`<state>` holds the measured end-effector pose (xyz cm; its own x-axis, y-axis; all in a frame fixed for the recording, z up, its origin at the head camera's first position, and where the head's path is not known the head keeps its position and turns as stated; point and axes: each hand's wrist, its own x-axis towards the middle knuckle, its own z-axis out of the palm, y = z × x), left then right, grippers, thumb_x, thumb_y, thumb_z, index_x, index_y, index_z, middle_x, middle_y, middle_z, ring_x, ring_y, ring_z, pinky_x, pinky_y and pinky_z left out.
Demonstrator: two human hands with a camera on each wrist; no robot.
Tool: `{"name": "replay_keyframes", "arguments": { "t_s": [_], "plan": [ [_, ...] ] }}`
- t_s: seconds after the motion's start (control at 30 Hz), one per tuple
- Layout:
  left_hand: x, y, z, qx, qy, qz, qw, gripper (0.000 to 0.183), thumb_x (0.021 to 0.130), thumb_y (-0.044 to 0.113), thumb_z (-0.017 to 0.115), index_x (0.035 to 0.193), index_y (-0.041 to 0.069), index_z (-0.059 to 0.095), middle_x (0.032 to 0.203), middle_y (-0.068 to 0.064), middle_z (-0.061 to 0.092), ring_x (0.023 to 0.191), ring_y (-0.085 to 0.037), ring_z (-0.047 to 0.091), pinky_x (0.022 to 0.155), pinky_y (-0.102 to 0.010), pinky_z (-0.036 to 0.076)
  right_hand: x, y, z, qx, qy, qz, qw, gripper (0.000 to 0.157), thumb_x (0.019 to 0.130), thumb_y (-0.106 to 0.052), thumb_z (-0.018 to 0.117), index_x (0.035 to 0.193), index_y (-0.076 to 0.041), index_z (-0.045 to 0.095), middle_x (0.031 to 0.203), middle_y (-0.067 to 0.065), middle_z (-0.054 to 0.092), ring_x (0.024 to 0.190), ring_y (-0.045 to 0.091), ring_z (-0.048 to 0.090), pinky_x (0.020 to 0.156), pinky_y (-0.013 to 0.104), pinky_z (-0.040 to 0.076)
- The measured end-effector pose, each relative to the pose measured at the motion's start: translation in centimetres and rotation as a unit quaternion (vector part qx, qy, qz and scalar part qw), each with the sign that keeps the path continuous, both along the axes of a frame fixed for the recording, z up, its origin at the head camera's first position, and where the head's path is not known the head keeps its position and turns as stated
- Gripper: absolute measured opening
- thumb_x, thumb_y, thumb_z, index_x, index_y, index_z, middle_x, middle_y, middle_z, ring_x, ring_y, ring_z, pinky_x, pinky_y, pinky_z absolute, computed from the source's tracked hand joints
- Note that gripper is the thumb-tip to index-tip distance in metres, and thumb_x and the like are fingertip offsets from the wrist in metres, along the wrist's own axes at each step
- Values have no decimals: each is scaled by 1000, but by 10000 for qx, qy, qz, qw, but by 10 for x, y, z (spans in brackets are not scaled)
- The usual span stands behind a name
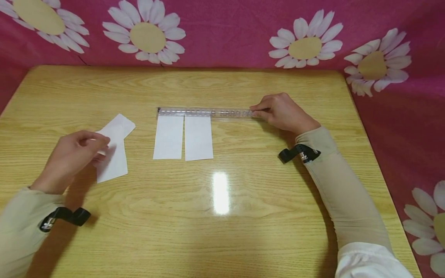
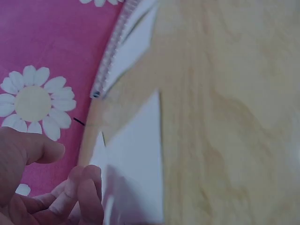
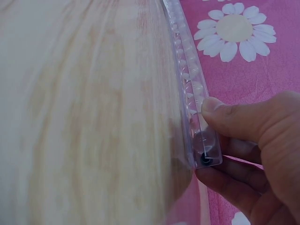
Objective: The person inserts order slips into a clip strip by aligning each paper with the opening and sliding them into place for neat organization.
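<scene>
A clear plastic rail (image 1: 231, 113) with a row of round clear beads inside lies crosswise on the table. My right hand (image 1: 286, 112) pinches its right end between thumb and fingers; the right wrist view shows a dark plug at that end. Two white paper slips, a left one (image 1: 168, 137) and a right one (image 1: 198, 138), extend side by side from the rail's left half, their top edges under it. At the left, my left hand (image 1: 74, 156) hovers over loose white slips (image 1: 117, 164), thumb and fingers apart with nothing between them. These slips overlap at an angle.
The wood-grain table (image 1: 222, 247) has a pink floral cloth (image 1: 226, 34) behind it and along its right side. Black straps, a left one (image 1: 66, 217) and a right one (image 1: 299, 153), stick out from the sleeved wrists. A bright light reflection (image 1: 220, 193) shows on the tabletop.
</scene>
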<state>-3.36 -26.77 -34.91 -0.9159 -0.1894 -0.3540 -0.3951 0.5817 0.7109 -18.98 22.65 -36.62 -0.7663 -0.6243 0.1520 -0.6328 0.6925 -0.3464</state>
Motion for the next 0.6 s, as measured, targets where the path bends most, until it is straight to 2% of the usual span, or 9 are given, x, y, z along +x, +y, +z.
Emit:
{"name": "replay_keyframes", "arguments": {
  "t_s": [0.17, 0.27, 0.43, 0.5, 0.6],
  "plan": [
    [6, -5, -2, -473, -27, -30, 9989, 60, 101, 49, 60, 133, -1, 53, 82, 18, 60, 69, -1, 63, 63, -19, 57, 0, 0, 0, -22, -5, -5, 10000, 23, 96, -21, 75, 117, -13, 79, 94, 7, 78, 72, 14, 55, 67, 29, 45],
    [9, -9, -3, -845, 52, -210, 9962, 63, 100, 52, 61, 132, -2, 53, 89, 6, 64, 68, -3, 64, 61, -20, 53, 1, 0, 0, -15, -23, -14, 10000, 23, 97, -21, 75, 117, -14, 79, 95, 6, 79, 72, 14, 55, 67, 29, 46],
    [14, -14, -7, -1828, 168, -607, 9811, 71, 99, 60, 57, 128, -5, 52, 112, -24, 64, 94, -30, 64, 70, -29, 43, 1, 0, 0, 48, -33, -33, 10000, 23, 97, -21, 74, 118, -13, 79, 95, 6, 78, 73, 14, 56, 68, 29, 46],
    [15, -15, -8, -2056, 192, -668, 9762, 76, 99, 63, 56, 128, -7, 52, 119, -29, 61, 102, -39, 59, 73, -32, 40, 1, 0, 0, 53, -35, -31, 10000, 23, 97, -21, 74, 118, -13, 79, 95, 7, 78, 73, 14, 56, 68, 29, 46],
    [15, -14, -10, -2186, 239, -694, 9730, 78, 97, 66, 57, 126, -6, 54, 118, -29, 62, 102, -41, 60, 73, -33, 40, 0, 0, 0, 41, -49, -10, 10000, 24, 97, -21, 74, 118, -13, 79, 96, 7, 78, 73, 15, 56, 68, 30, 46]
  ]
}}
